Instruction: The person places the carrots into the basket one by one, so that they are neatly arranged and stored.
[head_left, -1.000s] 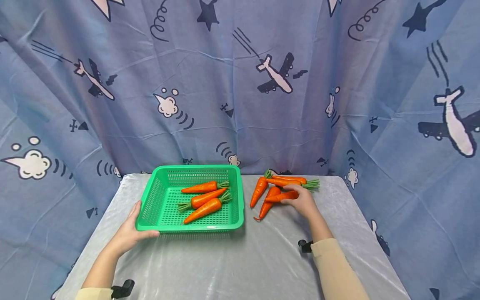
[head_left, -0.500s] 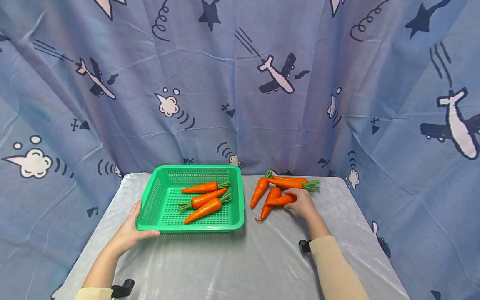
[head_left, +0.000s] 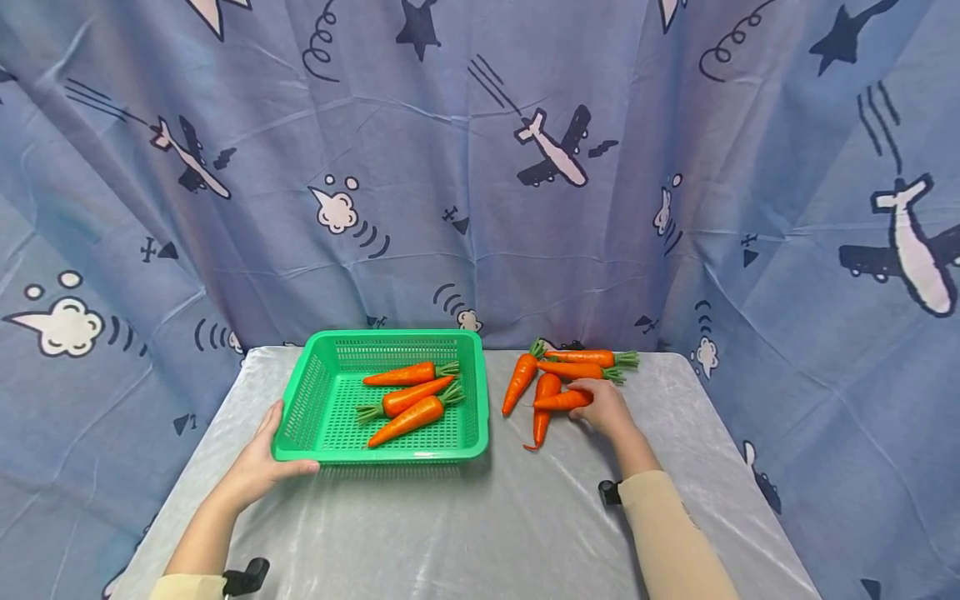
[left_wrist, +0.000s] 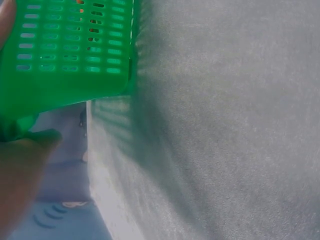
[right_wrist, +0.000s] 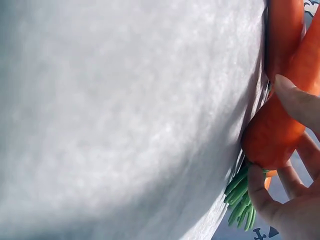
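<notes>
Your right hand [head_left: 606, 410] is pinching a carrot [head_left: 560, 401] that sits across a lower carrot [head_left: 542, 425], with three loose carrots [head_left: 520, 383] bunched nearby on the gray tablecloth [head_left: 420, 533]. Your left hand [head_left: 258, 468] grips a corner of the green basket [head_left: 367, 457], carrots inside. Right wrist cam shows the held one's fat end; your hand blocks that in head view.

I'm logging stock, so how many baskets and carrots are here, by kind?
Green basket: 1
Carrots: 8 (3 inside the basket, 5 outside it, one of those held in the right hand)
Total: 9
</notes>
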